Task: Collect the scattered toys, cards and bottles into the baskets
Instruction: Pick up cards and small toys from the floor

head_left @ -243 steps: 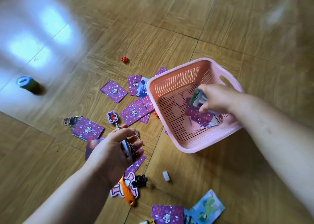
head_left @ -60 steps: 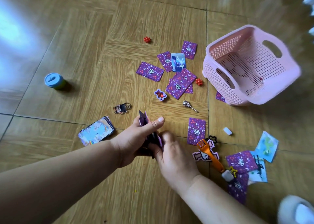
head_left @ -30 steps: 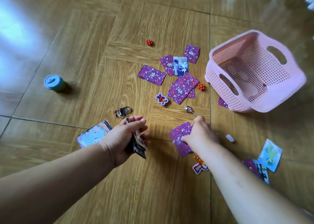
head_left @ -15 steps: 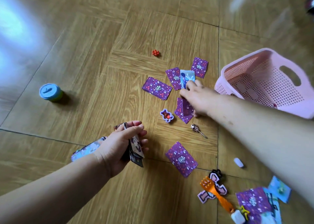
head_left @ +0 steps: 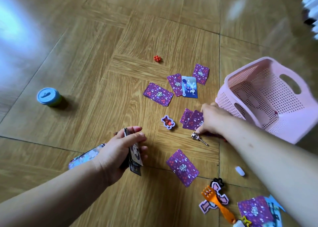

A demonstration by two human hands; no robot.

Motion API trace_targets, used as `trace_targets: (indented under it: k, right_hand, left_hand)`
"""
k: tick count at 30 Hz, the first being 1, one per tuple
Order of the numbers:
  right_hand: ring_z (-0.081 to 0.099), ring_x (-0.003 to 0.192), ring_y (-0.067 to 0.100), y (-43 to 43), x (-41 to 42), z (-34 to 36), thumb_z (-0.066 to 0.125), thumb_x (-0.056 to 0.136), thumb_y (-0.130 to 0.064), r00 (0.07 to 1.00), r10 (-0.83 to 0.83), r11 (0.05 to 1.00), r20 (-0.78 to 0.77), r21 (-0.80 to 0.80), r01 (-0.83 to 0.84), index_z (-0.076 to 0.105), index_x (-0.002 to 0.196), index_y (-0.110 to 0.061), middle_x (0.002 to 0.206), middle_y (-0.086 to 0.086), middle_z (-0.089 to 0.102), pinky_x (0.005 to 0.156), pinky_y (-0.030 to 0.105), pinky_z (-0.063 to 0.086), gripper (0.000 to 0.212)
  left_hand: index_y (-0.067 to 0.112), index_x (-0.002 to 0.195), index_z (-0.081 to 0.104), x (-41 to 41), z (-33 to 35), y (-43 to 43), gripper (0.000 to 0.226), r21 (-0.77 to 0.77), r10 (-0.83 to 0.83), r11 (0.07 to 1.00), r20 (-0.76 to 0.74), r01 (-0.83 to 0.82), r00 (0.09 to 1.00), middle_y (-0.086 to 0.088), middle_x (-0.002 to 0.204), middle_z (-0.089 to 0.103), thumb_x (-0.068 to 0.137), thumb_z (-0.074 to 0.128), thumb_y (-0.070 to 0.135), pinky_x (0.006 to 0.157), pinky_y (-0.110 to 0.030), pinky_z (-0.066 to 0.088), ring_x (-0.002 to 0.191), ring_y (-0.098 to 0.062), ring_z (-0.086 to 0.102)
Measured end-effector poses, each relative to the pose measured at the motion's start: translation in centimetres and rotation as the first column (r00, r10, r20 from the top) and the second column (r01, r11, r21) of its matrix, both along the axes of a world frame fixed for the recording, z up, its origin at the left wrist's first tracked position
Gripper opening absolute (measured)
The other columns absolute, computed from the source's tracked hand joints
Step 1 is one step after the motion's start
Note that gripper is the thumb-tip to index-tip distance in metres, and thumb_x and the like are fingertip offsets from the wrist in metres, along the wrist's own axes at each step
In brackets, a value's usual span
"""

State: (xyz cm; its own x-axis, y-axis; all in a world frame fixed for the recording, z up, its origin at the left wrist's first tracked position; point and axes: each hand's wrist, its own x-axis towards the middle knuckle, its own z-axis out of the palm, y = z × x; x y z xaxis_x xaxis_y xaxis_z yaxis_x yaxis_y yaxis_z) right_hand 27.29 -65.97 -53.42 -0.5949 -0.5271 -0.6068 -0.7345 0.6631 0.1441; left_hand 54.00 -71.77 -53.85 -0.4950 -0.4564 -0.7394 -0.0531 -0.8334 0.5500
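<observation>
1 tilted pink basket (head_left: 227,99) holds a red speck (head_left: 275,112); left hand (head_left: 118,151) grips card stack (head_left: 135,156), right hand (head_left: 213,120) pinches purple cards (head_left: 191,121)

Left hand (head_left: 118,151) grips a card stack (head_left: 134,155) on edge, near centre. Right hand (head_left: 212,121) pinches fanned purple cards (head_left: 191,121) on the wood floor (head_left: 86,54), just left of the tilted pink basket (head_left: 268,96). Blue-lidded pot (head_left: 49,96) far left; orange fork (head_left: 217,202) near right.
</observation>
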Motion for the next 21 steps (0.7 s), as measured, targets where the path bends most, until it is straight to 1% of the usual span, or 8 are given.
trace_targets:
  k: [4, 7, 9, 11, 13, 15, 18, 21]
  right_hand:
    - [0.055, 0.114, 0.03, -0.8, 0.9, 1.0, 0.086, 0.063, -0.044, 0.996, 0.082, 0.995, -0.025, 0.057, -0.08, 0.042, 0.128, -0.018, 0.127, 0.003, 0.054, 0.097, 0.045, 0.043, 0.083]
    - [0.055, 0.119, 0.027, -0.7, 1.9, 1.0, 0.082, 0.07, -0.042, 0.99, 0.136, 0.988, -0.028, 0.072, -0.134, 0.036, 0.137, -0.011, 0.131, 0.003, 0.056, 0.101, 0.043, 0.037, 0.087]
    - [0.055, 0.118, 0.029, -1.1, 1.9, 0.7, 0.081, 0.069, -0.048, 0.999, 0.018, 0.999, 0.028, -0.032, -0.018, 0.036, 0.136, -0.009, 0.133, 0.009, 0.055, 0.096, 0.038, 0.044, 0.089]
    - [0.059, 0.109, 0.032, -2.5, 1.1, 0.2, 0.08, 0.068, -0.051, 0.978, -0.18, 0.952, 0.105, -0.231, 0.2, 0.043, 0.126, -0.01, 0.124, 0.012, 0.059, 0.088, 0.035, 0.048, 0.08]
    - [0.062, 0.103, 0.032, -4.8, 0.0, -0.3, 0.081, 0.068, -0.049, 0.927, -0.336, 0.843, 0.166, -0.387, 0.375, 0.049, 0.121, -0.007, 0.117, 0.011, 0.062, 0.081, 0.033, 0.049, 0.075]
    - [0.063, 0.101, 0.03, -7.2, -0.9, -0.7, 0.08, 0.071, -0.046, 0.891, -0.402, 0.779, 0.211, -0.434, 0.453, 0.054, 0.12, -0.005, 0.116, 0.014, 0.063, 0.074, 0.03, 0.045, 0.069]
    - [0.058, 0.112, 0.032, -9.5, -1.7, -1.5, 0.078, 0.077, -0.035, 0.837, -0.474, 0.761, 0.274, -0.35, 0.546, 0.047, 0.128, 0.0, 0.124, 0.016, 0.058, 0.088, 0.034, 0.046, 0.069]
    - [0.053, 0.12, 0.033, -9.7, -1.8, -2.1, 0.083, 0.071, -0.036, 0.831, -0.521, 0.779, 0.196, -0.289, 0.556, 0.044, 0.133, -0.001, 0.134, 0.018, 0.05, 0.095, 0.036, 0.044, 0.081]
  left_hand:
    - [0.018, 0.114, 0.057, -0.2, 0.0, -1.3, 0.041, -0.186, -0.001, 0.982, 0.112, 0.022, 0.994, -0.008, 0.08, 0.062, 0.077, 0.075, 0.014, 0.064, -0.036, 0.047, 0.069, -0.023, 0.055]
    - [0.031, 0.111, 0.057, -0.3, 0.0, -2.7, 0.045, -0.392, -0.012, 0.909, 0.32, 0.144, 0.947, -0.006, 0.086, 0.067, 0.071, 0.078, 0.03, 0.066, -0.034, 0.048, 0.073, -0.022, 0.062]
    - [0.032, 0.113, 0.053, -0.3, 0.0, -3.9, 0.045, -0.488, -0.005, 0.834, 0.461, 0.258, 0.888, -0.003, 0.09, 0.066, 0.075, 0.078, 0.03, 0.062, -0.029, 0.047, 0.073, -0.019, 0.065]
    - [0.032, 0.122, 0.047, 0.0, 0.2, -5.5, 0.053, -0.561, -0.007, 0.659, 0.662, 0.501, 0.75, 0.001, 0.097, 0.058, 0.078, 0.075, 0.035, 0.062, -0.029, 0.044, 0.078, -0.018, 0.062]
    - [0.033, 0.135, 0.038, 0.5, 0.6, -7.4, 0.072, -0.47, -0.009, 0.418, 0.854, 0.778, 0.521, -0.003, 0.111, 0.049, 0.074, 0.075, 0.049, 0.077, -0.034, 0.047, 0.099, -0.025, 0.058]
    - [0.031, 0.142, 0.03, 0.8, 0.8, -9.1, 0.087, -0.282, -0.006, 0.264, 0.956, 0.922, 0.294, -0.009, 0.124, 0.045, 0.072, 0.073, 0.058, 0.09, -0.038, 0.045, 0.116, -0.03, 0.051]
    - [0.028, 0.142, 0.029, 1.1, 0.7, -10.4, 0.091, -0.067, -0.066, 0.204, 0.995, 0.977, 0.082, -0.009, 0.128, 0.041, 0.071, 0.072, 0.064, 0.092, -0.038, 0.047, 0.118, -0.03, 0.048]
    - [0.027, 0.15, 0.018, 1.2, 0.1, -10.5, 0.102, 0.029, -0.088, 0.152, 0.996, 0.988, -0.016, -0.01, 0.134, 0.039, 0.071, 0.07, 0.065, 0.093, -0.038, 0.048, 0.123, -0.029, 0.045]
